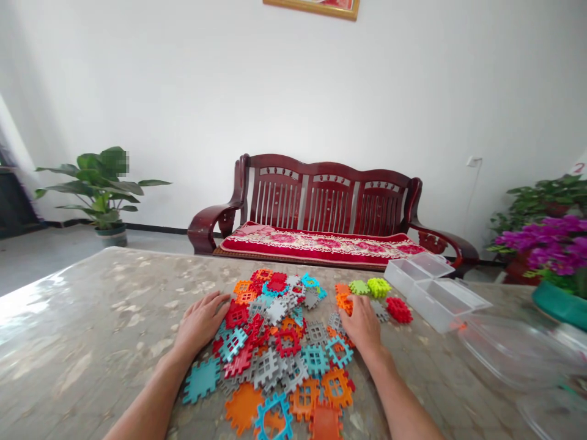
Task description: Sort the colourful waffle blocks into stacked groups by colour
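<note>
A loose heap of plastic interlocking building panels [270, 363] in red, orange, grey and blue covers the middle of the table. My left hand [202, 319] rests palm down at the heap's left edge, fingers stretched out, with fingertips by a red panel [236, 315]. On the right, my right hand [363, 322] has its thumb and fingers closed on an orange panel [343, 302]; part of the grip is hidden. Just past that hand lie a green panel [359, 287], a yellow-green stack of panels [379, 287], a grey panel [380, 311] and a red stack of panels [399, 310].
A translucent divided box [438, 305] stands at the table's right, with clear plastic containers [513, 354] nearer me. Purple flowers in a teal pot [562, 304] sit at the far right. Behind the patterned table [114, 318] is a wooden bench [328, 189].
</note>
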Demonstrator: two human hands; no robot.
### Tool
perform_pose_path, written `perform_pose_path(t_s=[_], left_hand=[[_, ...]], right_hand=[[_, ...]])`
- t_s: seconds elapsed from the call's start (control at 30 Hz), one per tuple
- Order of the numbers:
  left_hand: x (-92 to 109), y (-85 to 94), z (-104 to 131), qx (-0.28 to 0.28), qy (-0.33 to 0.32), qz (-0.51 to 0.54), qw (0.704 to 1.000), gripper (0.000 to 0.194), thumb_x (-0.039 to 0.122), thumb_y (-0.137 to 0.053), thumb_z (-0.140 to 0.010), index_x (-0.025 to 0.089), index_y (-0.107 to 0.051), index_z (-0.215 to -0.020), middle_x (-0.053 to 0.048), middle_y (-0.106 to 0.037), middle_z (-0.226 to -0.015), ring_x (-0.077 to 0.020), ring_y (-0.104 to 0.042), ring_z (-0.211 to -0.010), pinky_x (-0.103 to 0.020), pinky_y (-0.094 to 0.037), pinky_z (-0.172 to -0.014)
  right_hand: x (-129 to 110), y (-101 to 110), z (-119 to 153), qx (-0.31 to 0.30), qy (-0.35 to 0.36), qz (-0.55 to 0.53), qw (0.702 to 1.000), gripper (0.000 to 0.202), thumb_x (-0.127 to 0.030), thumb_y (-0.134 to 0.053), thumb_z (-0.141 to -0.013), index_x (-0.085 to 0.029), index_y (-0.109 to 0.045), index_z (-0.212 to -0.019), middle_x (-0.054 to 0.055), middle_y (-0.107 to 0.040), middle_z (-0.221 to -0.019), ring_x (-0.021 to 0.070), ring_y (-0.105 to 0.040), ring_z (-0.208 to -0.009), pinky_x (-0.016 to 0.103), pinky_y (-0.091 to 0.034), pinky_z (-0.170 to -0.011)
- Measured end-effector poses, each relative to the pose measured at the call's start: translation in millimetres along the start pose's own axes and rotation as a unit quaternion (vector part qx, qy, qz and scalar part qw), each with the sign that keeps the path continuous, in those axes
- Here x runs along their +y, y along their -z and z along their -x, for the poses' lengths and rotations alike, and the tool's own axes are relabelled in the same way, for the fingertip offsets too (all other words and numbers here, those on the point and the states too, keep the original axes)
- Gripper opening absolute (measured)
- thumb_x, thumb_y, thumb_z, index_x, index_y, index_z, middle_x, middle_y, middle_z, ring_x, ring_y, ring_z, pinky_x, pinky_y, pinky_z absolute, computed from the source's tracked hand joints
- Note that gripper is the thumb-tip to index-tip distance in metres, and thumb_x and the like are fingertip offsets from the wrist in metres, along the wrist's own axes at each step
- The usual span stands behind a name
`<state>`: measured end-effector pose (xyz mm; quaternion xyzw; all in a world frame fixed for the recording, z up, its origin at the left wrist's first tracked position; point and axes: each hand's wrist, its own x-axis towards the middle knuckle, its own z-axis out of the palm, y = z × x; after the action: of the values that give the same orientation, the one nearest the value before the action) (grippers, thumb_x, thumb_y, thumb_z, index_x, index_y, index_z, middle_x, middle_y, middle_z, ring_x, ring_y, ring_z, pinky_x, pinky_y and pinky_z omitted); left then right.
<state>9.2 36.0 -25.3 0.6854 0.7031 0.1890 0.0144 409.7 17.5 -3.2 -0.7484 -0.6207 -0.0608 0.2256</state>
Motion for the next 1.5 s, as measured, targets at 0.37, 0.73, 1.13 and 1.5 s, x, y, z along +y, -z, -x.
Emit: perform_pose_path(t_s=[0.37, 0.73, 1.13, 1.5], left_hand=[[-3, -2.5, -2, 0.001, -0.001, 0.001, 1.000, 0.047, 0.045, -0.033, -0.095, 0.030, -0.065, -0.125, -0.004, -0.058, -0.142, -0.0231, -0.049, -0.134, -0.040, -0.034, -0.113], [-2, -2.2, -2, 0.001, -0.003, -0.008, 1.000, 0.050, 0.045, -0.031, -0.095, 0.029, -0.065, -0.127, -0.005, -0.058, -0.141, -0.0233, -0.050, -0.133, -0.040, -0.033, -0.113], [0, -0.8, -2, 0.000, 0.006, -0.009, 1.000, 0.050, 0.047, -0.032, -0.094, 0.030, -0.065, -0.126, -0.005, -0.057, -0.143, -0.0236, -0.050, -0.133, -0.040, -0.034, -0.113], [4, 3.1, 0, -0.008, 0.014, -0.024, 1.000, 0.050, 0.046, -0.029, -0.095, 0.031, -0.063, -0.129, -0.005, -0.056, -0.144, -0.0236, -0.050, -0.134, -0.041, -0.035, -0.113]], right_hand=[[7, -17, 1, 0.108, 0.012, -0.151, 0.983, 0.027, -0.037, -0.053, -0.084, -0.018, -0.062, -0.101, 0.011, -0.062, -0.106, 0.0235, -0.060, -0.098, 0.033, -0.045, -0.087], [-8, -2, 33, 0.034, 0.068, -0.137, 0.988, 0.020, -0.026, -0.048, -0.087, -0.023, -0.067, -0.079, 0.003, -0.071, -0.078, 0.0179, -0.064, -0.075, 0.025, -0.040, -0.068], [-6, -7, 33, 0.027, 0.119, -0.303, 0.945, 0.027, -0.025, -0.045, -0.087, -0.021, -0.071, -0.096, 0.007, -0.074, -0.101, 0.0199, -0.068, -0.096, 0.031, -0.051, -0.089], [-26, -1, 29, -0.085, 0.145, -0.090, 0.982, 0.042, -0.023, -0.057, -0.085, -0.021, -0.063, -0.127, 0.009, -0.067, -0.124, 0.0283, -0.058, -0.117, 0.039, -0.045, -0.101]])
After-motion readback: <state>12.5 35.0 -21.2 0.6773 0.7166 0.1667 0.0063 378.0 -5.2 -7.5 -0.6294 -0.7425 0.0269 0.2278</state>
